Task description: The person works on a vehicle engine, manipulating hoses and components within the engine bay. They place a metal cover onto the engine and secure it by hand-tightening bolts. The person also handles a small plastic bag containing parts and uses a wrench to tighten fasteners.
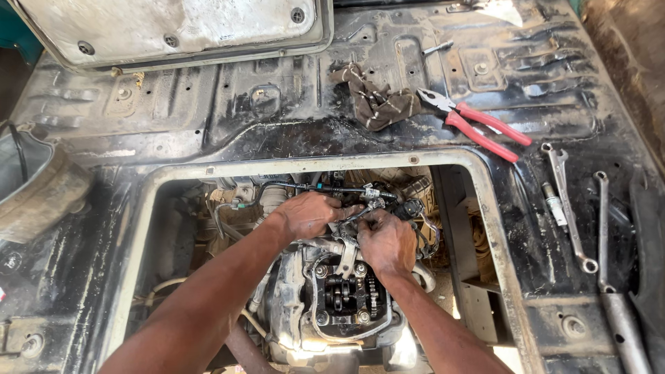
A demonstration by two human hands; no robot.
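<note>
1. Both hands work inside the rectangular opening of the black, grimy sheet-metal floor panel (277,138), above the open grey engine head (343,298) with its exposed rockers.
2. The left hand (308,213) curls its fingers narrowly over hoses and cables near the opening's far edge.
3. The right hand (386,242) pinches a small metal bracket (348,251), fingers closed on it.
4. Red-handled pliers (478,125), a stained brown rag (374,100) and two long steel wrenches (569,201) lie toward the panel's far right corner.

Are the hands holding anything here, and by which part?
Both hands, left hand and right hand, are closed around a small metal part with cables above the open engine. Fingers cover it, so the exact place of the hold cannot be told.
</note>
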